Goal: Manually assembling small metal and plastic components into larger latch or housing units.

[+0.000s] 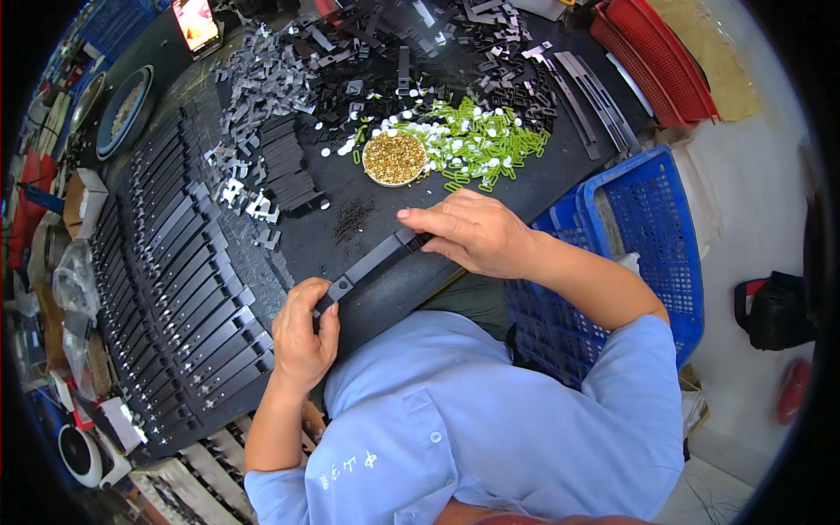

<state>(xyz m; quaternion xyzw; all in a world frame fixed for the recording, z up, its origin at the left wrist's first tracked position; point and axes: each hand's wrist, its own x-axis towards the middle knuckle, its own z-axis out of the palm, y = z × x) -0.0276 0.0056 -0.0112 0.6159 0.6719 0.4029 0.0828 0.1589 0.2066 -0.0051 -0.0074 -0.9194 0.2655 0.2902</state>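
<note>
Between my two hands I hold a long black bar-shaped part [372,268] at a slant above the near edge of the dark table. My left hand [306,335] is closed round its lower left end, with the thumb against its side. At the upper right end, my right hand [472,229] grips it between thumb and fingers; that end is partly hidden. Just beyond the part lies a scatter of tiny dark pieces [353,217]. Farther off stand a round dish of small brass-coloured pieces [395,159] and a heap of green oval rings mixed with white discs [481,144].
Rows of similar black bars [188,289] cover the table's left side. Bent metal clips [267,83] and stacked dark strips [289,166] lie beyond my hands. Blue crates [652,254] stand by my right arm, red baskets [652,66] at far right. A lit phone [195,24] leans far left.
</note>
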